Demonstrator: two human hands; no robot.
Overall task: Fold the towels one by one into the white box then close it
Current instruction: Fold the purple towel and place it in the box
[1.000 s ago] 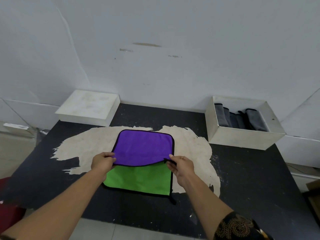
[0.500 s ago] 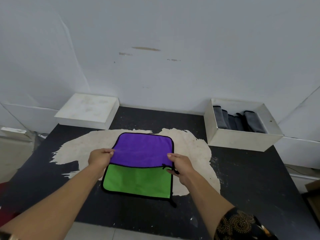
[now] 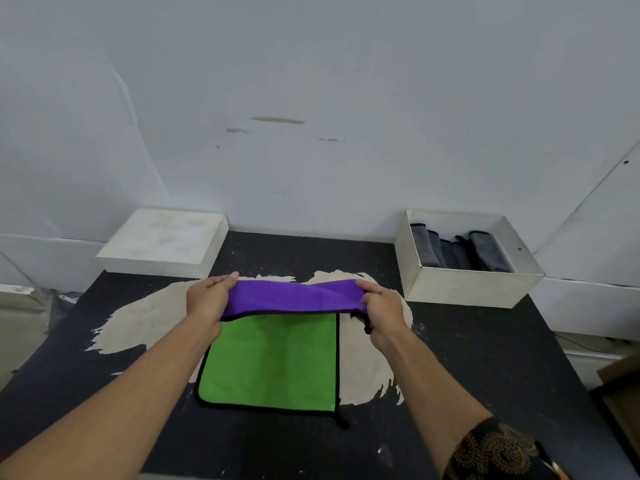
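Left hand [image 3: 207, 301] and right hand [image 3: 382, 308] clench the towel [image 3: 277, 362] by its purple fold.
I hold one end in each fist, so the raised fold's long axis runs left to right between them. The green half lies flat on the table [image 3: 485, 375] and points from my grip back toward me. The white box [image 3: 464, 287] stands open beyond and to the right, nearer my right hand.
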